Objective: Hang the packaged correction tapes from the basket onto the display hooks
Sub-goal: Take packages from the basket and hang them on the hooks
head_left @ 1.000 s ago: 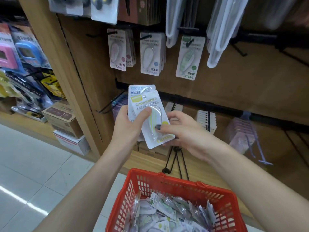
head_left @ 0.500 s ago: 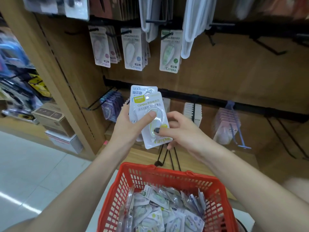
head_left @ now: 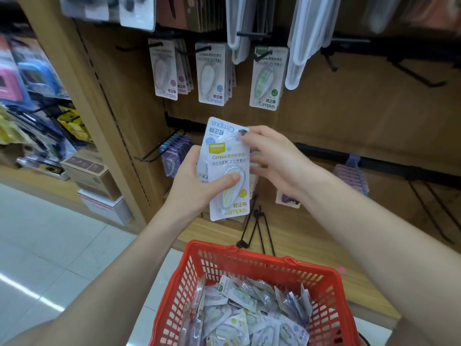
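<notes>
As left hand grips packs, right hand seemingly pinches.

Two white carded Campus correction-tape packs are held overlapped between two bare hands, left and right. Three bunches of like packs, pink-dot, blue-dot and green-dot, are counted on the upper hooks. One red plastic mesh basket is noted; its loose packs are too many to count.

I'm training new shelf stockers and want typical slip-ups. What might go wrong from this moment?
The left hand grips two packs at once; as the right hand pulls the upside-down rear pack, the yellow front pack could slip. The rear pack may get hung inverted. Yellow might also land on the green-dot hook, mixing colours.
</notes>
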